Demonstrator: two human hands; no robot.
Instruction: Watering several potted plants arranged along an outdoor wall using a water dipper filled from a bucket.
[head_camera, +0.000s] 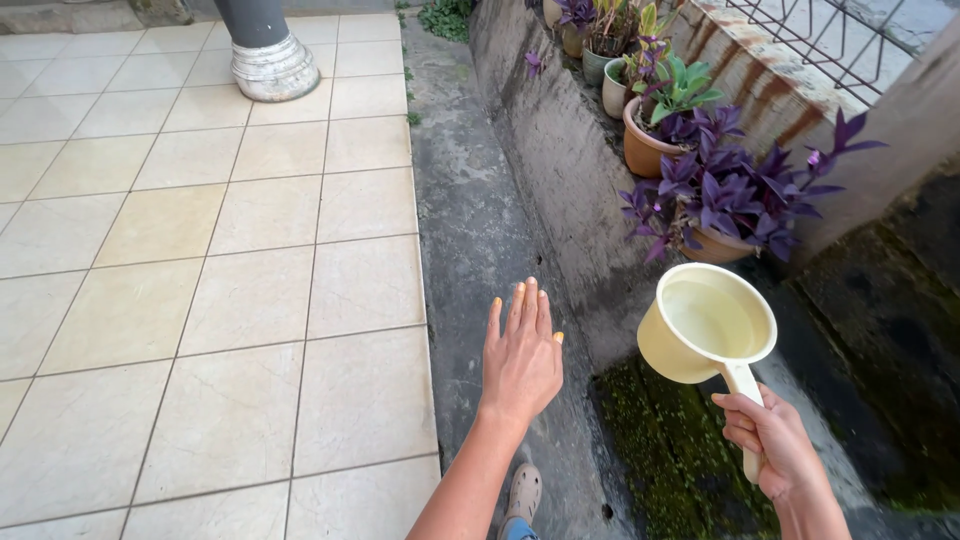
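Right hand (775, 440): clasps the handle of a pale yellow dipper (708, 325), level and holding water.
Left hand (522, 358): spread flat, empty, beside it.
Progress: nothing poured; purple potted plant (735, 200) just beyond the dipper.

Smooth plastic dipper (706, 325), rough mossy wall (560, 150)
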